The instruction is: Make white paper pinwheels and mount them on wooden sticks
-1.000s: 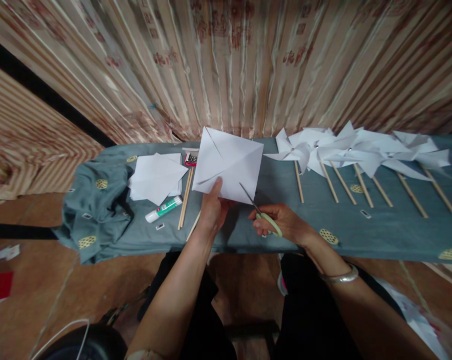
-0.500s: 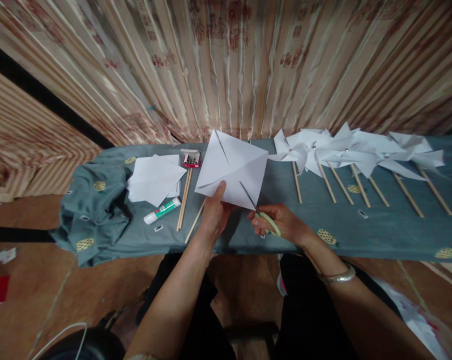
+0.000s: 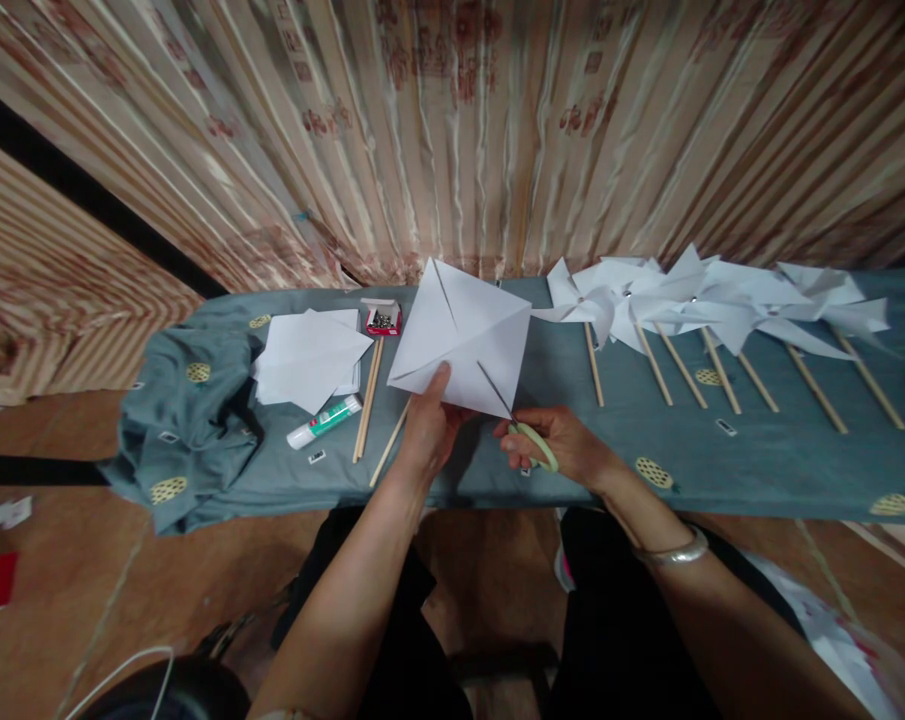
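Standing there, I saw one sheet (image 3: 482,318), seemingly lifted above the table (image 3: 789,485), between the stack (image 3: 309,355) on the left and the pinwheels (image 3: 692,297) on the right. The left hand (image 3: 426,430) pinched its near side, thumb on top, fingers beneath; the right hand (image 3: 557,445) was wrapped round the scissors (image 3: 542,446), one blade lying over the near right corner. A clean cut, I judged, called for a straight line towards the middle, halting short of it, with the left thumb firm and clear of the blade and the sheet flat, not buckled. One slit ran in from the far corner, another from the left; whether the line on the right was slit or crease, I couldn't tell.

I counted one glue stick (image 3: 324,421), one open box (image 3: 383,320) of small metal pieces and three loose sticks (image 3: 365,410). Seven more sticks showed under the pinwheels, which overlapped too much to number, as did the stack.
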